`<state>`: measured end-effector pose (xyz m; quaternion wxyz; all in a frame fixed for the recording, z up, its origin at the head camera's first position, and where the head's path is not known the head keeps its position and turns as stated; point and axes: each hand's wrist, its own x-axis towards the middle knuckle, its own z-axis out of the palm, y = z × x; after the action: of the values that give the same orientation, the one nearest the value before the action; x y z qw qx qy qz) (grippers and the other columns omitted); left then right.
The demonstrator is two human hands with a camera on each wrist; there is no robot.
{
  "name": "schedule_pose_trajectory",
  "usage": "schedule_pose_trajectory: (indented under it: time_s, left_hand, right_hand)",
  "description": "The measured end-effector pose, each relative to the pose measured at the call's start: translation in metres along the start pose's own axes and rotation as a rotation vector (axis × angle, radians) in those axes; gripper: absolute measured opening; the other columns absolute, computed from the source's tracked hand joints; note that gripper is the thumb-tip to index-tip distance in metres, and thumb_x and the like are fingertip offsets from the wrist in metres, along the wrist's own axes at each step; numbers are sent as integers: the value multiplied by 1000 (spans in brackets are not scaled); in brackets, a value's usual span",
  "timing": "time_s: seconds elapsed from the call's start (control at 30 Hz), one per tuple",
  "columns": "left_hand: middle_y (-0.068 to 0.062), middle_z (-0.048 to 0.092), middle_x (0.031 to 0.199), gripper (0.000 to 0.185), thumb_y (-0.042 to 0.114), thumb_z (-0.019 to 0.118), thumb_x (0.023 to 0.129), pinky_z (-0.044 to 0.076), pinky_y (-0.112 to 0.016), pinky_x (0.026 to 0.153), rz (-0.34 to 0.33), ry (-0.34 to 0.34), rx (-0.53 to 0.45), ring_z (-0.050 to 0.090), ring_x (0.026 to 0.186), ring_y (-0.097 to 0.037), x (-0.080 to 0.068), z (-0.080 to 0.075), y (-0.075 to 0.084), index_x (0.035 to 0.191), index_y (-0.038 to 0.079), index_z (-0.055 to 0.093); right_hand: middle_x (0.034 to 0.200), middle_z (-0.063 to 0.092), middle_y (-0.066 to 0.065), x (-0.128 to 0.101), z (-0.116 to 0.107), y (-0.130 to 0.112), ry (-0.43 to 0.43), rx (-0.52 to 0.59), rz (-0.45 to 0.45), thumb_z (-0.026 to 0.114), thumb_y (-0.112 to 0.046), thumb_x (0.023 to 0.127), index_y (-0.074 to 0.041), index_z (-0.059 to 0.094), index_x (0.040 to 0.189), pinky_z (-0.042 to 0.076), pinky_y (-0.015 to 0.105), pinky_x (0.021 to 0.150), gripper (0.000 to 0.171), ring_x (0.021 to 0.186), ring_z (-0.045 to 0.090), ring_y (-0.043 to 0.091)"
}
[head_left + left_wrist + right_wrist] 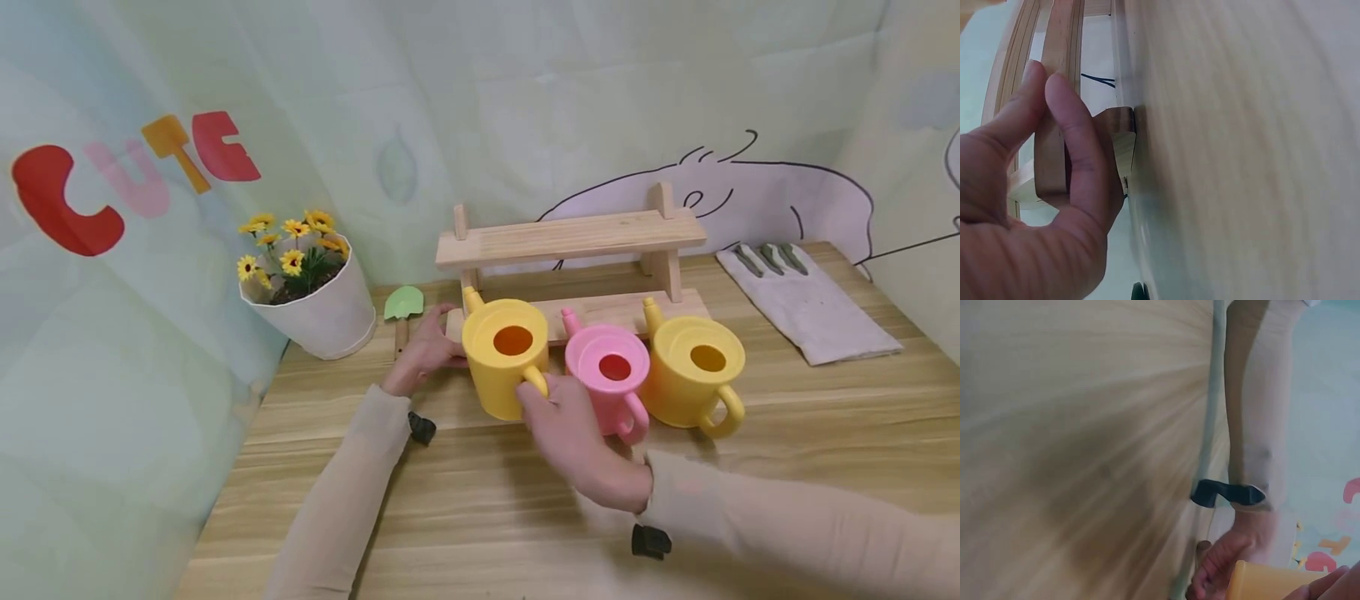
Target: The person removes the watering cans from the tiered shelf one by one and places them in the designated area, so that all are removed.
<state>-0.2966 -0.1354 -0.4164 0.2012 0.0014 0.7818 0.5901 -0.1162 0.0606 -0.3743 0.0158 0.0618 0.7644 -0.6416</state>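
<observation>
My right hand [570,429] grips the handle of a yellow watering can [491,383], which is lifted in front of the left end of a two-tier wooden shelf [570,237]. In the right wrist view, part of that yellow can [1272,582] shows at the bottom edge. My left hand [431,354] holds the left end of the shelf's lower board; in the left wrist view, thumb and fingers pinch the board [1054,150] from both faces. A pink watering can [600,358] and a second yellow watering can [693,375] stand side by side to the right, before the shelf.
A white pot [322,321] of yellow flowers stands at the back left. Beside it lies a small green trowel [404,304] with a wooden handle. On the right, a folded pale cloth [817,317] carries dark green tips. A printed curtain [525,100] hangs behind the table.
</observation>
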Motion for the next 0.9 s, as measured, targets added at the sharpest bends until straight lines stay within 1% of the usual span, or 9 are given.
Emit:
schedule_pose_trajectory:
  time_s: [0.17, 0.23, 0.3, 0.4, 0.57, 0.7, 0.77, 0.8, 0.9]
  left_hand:
    - [-30, 54, 141, 91, -22, 66, 93, 70, -24, 68, 2, 7, 17, 70, 92, -22, 0, 1, 0, 168, 9, 25]
    - [-31, 54, 142, 91, -21, 67, 93, 69, -22, 67, 7, 7, 23, 70, 91, -21, 0, 1, 1, 168, 8, 24]
    - [-32, 54, 143, 91, -20, 68, 93, 68, -21, 66, 8, 7, 29, 70, 90, -20, 0, 0, 0, 168, 8, 24]
    - [-32, 56, 144, 92, -18, 69, 93, 68, -21, 67, 6, 4, 35, 71, 88, -18, 0, 0, 0, 168, 8, 23]
    - [-31, 58, 142, 92, -17, 70, 94, 68, -21, 68, 0, 11, 48, 71, 91, -20, 1, -1, 1, 168, 9, 24]
    - [-32, 56, 140, 94, -15, 72, 94, 69, -21, 69, -1, 8, 51, 71, 93, -20, 1, -2, 1, 169, 10, 23]
    - [-33, 57, 139, 95, -15, 73, 94, 69, -22, 70, -2, 8, 50, 71, 91, -20, 1, -1, 1, 170, 10, 22]
    - [-33, 57, 139, 95, -15, 73, 94, 70, -23, 70, -3, 9, 50, 71, 90, -19, 1, -1, 1, 170, 10, 22]
    - [-34, 58, 139, 96, -14, 74, 94, 70, -24, 71, -4, 16, 62, 72, 86, -18, 0, -1, 1, 171, 10, 22]
  right_hand:
    - [55, 46, -3, -12, 0, -3, -16, -9, 38, 56, -17, 104, -12, 53, 68, 24, 20, 44, 37, 51, 39, 14]
    - [55, 45, -3, -13, 1, -1, -17, -9, 32, 55, -17, 104, -13, 53, 68, 24, 19, 44, 37, 51, 39, 14]
    - [55, 44, -3, -12, 2, 6, -14, -2, 14, 55, -16, 103, -13, 51, 67, 23, 20, 44, 37, 51, 38, 15]
    - [53, 44, -4, -5, 5, 25, -4, -4, -33, 56, -19, 103, -15, 50, 64, 24, 22, 40, 39, 49, 39, 14]
    - [54, 46, -3, 5, 11, 48, 6, -2, -75, 57, -21, 102, -16, 50, 64, 25, 25, 37, 39, 47, 41, 16]
    - [54, 46, -3, 7, 13, 55, 21, 5, -73, 59, -22, 102, -15, 50, 64, 24, 24, 38, 39, 48, 40, 16]
    - [54, 46, -5, 10, 15, 61, 28, 2, -71, 61, -23, 102, -17, 50, 64, 25, 23, 37, 40, 47, 41, 15]
    - [54, 46, -5, 10, 15, 61, 27, 1, -51, 62, -23, 102, -17, 50, 64, 25, 22, 38, 40, 47, 41, 14]
    - [54, 46, -4, 12, 16, 66, 16, -4, -43, 62, -23, 102, -16, 50, 65, 26, 23, 38, 40, 48, 41, 15]
